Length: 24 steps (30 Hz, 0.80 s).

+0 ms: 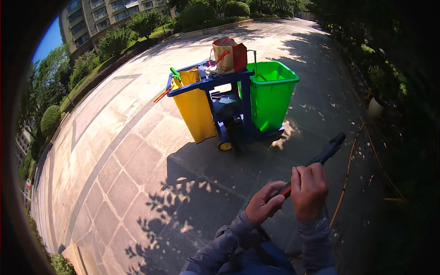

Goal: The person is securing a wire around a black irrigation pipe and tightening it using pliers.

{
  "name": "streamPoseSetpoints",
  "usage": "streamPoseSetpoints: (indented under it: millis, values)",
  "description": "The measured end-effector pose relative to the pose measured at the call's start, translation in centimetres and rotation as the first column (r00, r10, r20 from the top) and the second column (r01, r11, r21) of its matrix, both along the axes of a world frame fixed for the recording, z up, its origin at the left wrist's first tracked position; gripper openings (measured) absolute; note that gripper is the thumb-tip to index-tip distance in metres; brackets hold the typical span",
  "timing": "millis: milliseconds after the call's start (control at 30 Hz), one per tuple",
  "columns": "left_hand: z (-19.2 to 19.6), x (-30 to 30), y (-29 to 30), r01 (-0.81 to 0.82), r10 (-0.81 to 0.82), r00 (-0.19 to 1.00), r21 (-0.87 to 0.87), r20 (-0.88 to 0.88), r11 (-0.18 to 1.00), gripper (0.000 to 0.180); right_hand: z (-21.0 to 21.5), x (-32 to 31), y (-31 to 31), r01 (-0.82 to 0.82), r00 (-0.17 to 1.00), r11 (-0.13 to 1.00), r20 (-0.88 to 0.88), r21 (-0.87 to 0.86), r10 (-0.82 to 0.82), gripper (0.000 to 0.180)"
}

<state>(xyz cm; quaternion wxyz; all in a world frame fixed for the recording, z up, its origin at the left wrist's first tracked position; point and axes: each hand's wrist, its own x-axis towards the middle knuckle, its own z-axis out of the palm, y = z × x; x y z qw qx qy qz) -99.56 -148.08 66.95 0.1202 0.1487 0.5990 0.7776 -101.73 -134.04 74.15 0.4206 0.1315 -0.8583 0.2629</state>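
Note:
Both my hands are at a long black rod-shaped tool (326, 151) with a red strip along its lower part; its exact kind I cannot make out. It slants up and away to the right, ending in a thicker, notched black tip. My left hand (263, 204) is closed round the lower end, thumb along the red strip. Just to its right, my right hand (309, 190) is closed at the shaft, its fingers curled and partly hiding it. Grey sleeves cover both forearms.
Ahead stands a blue cleaning cart (247, 101) with a yellow bag (195, 112), a green bin (272, 103) and a red-and-beige carrier bag (228, 57) on top. An orange hose (348, 174) runs along the paving at right, near a pale pot (375, 108) and shaded bushes.

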Motion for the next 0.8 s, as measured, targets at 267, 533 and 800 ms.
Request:
streamPoseSetpoints:
  millis: [267, 533, 800]
  values:
    - [0.9, -7.8, -19.2, -0.268, 0.272, 0.962, 0.137, -0.011, 0.954, 0.055, 0.8, -9.0, -20.6, -0.282, 0.956, 0.956, 0.101, 0.079, 0.274, 0.008]
    - [2.8, -13.8, -37.6, -0.351, 0.364, 0.928, 0.138, -0.083, 0.926, 0.042, 1.0, -13.3, -39.1, -0.379, 0.925, 0.925, -0.005, 0.031, 0.379, 0.012]
    - [2.2, -20.1, -50.6, -0.308, 0.323, 0.94, 0.133, -0.107, 0.942, 0.031, 1.2, -16.5, -51.9, -0.395, 0.916, 0.912, 0.029, -0.115, 0.4, 0.013]
